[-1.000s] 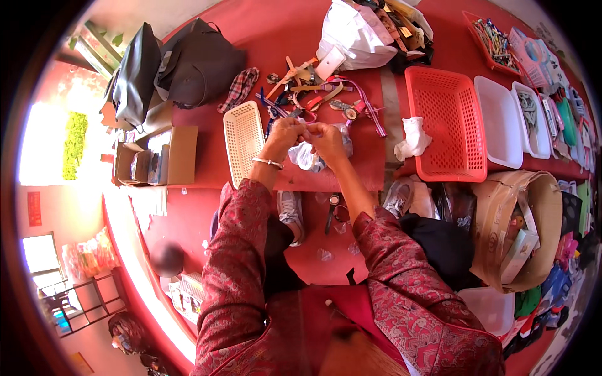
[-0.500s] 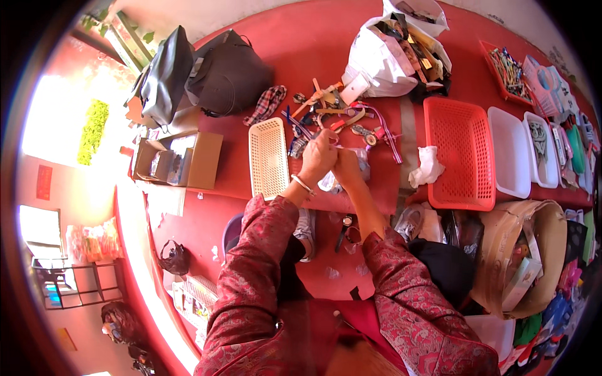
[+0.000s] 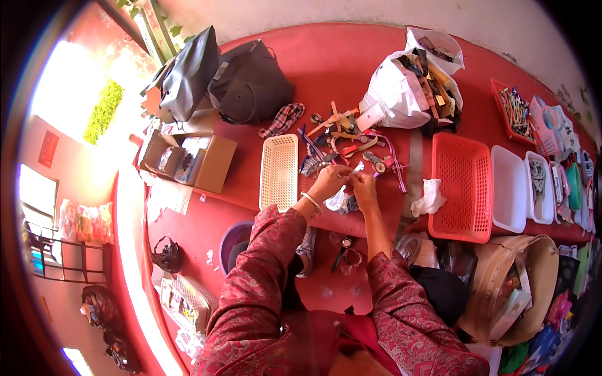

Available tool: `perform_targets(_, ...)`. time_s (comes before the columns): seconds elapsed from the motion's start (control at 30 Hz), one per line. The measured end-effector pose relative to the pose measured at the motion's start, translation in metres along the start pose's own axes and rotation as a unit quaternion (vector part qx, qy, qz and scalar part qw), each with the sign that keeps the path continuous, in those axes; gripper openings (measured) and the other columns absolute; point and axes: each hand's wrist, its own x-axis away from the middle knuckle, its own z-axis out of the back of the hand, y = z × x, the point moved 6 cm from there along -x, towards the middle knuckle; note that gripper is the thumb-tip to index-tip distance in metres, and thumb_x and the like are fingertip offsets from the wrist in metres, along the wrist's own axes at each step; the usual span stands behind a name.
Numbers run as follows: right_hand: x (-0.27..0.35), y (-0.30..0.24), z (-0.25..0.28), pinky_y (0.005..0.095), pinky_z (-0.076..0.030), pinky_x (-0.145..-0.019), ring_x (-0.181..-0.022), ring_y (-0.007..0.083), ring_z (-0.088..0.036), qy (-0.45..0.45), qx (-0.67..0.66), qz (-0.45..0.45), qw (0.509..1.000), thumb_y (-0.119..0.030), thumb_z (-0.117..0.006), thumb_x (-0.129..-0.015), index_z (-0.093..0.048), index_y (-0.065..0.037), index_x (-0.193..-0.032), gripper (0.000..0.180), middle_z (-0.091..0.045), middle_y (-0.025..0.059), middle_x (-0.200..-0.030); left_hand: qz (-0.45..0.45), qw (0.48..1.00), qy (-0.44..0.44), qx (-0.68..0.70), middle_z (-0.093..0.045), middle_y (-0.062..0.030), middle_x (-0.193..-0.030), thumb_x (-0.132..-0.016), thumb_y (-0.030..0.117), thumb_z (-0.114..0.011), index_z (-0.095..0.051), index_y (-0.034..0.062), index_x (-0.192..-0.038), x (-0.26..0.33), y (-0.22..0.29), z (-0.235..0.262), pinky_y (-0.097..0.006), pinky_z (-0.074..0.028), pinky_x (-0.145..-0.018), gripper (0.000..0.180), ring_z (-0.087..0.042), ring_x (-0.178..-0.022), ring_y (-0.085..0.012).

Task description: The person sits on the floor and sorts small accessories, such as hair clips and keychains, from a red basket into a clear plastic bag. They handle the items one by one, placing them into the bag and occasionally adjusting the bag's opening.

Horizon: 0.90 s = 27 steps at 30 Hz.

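Both my hands meet just in front of a heap of wristwatches with straps of several colours. My left hand, with a pale bangle at its wrist, has its fingers pinched together. Against it, my right hand is closed too. A small whitish scrap shows just above the right fingertips; whether it is pinched there or lies behind them, I cannot tell. What the fingers hold is too small to make out. Below and between the hands lies a crumpled clear plastic bag, partly hidden.
Left of my hands lies a cream basket; a red basket and white trays are at the right. Farther off stand dark bags and a full white bag. An open carton sits at left, a cardboard drum near right.
The view has shifted, so the whole scene sits lower in the picture. My hands have turned and come slightly nearer to me, fingertips still together; a whitish scrap now shows by the right fingers.
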Motion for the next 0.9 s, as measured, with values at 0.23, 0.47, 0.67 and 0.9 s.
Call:
perform_targets(0.23,0.001,0.001,0.005,0.0193,-0.038,-0.046,-0.050,0.0063,-0.048,0.020,-0.042,-0.007,0.999,-0.019,-0.060,-0.076,-0.060,-0.003,-0.069,0.018,-0.055,0.0005,-0.058,-0.012,0.995,-0.004,-0.104,-0.062,-0.0079,-0.066,-0.073,0.014,-0.060,-0.064,0.0006,-0.078,-0.004,-0.015,0.002,-0.028,-0.048,-0.057,0.015,-0.059,-0.059,-0.0152)
perform_targets(0.47,-0.002,0.001,0.002,0.0174,-0.036,-0.044,-0.046,0.0046,-0.046,0.018,-0.096,-0.067,0.993,-0.015,-0.064,-0.075,-0.057,-0.004,-0.069,0.013,-0.054,0.0001,-0.058,0.115,0.991,-0.012,0.075,-0.057,-0.0012,-0.063,-0.075,0.018,-0.062,-0.064,0.0007,-0.075,0.006,-0.024,-0.003,-0.021,-0.040,-0.048,0.018,-0.049,-0.054,-0.0069)
perform_targets(0.67,-0.001,0.003,0.001,0.0187,-0.040,-0.045,-0.053,0.0077,-0.052,0.042,-0.099,-0.073,0.992,-0.009,-0.063,-0.074,-0.055,-0.002,-0.083,0.014,-0.056,0.0022,-0.065,0.098,0.991,0.050,0.070,-0.055,0.0000,-0.061,-0.075,0.018,-0.061,-0.063,0.0012,-0.076,0.006,-0.036,-0.005,-0.022,-0.038,-0.051,0.017,-0.048,-0.055,-0.0068)
perform_targets(0.9,0.007,-0.023,-0.008,0.0311,-0.046,-0.054,-0.061,0.0231,-0.058,0.118,0.289,0.246,0.918,0.000,-0.055,-0.071,-0.055,-0.002,-0.083,0.013,-0.058,0.0122,-0.068,0.094,0.992,0.077,-0.040,-0.060,-0.0105,-0.063,-0.068,0.019,-0.063,-0.064,0.0016,-0.072,0.004,-0.027,0.000,-0.031,-0.044,-0.056,0.018,-0.059,-0.059,-0.0202)
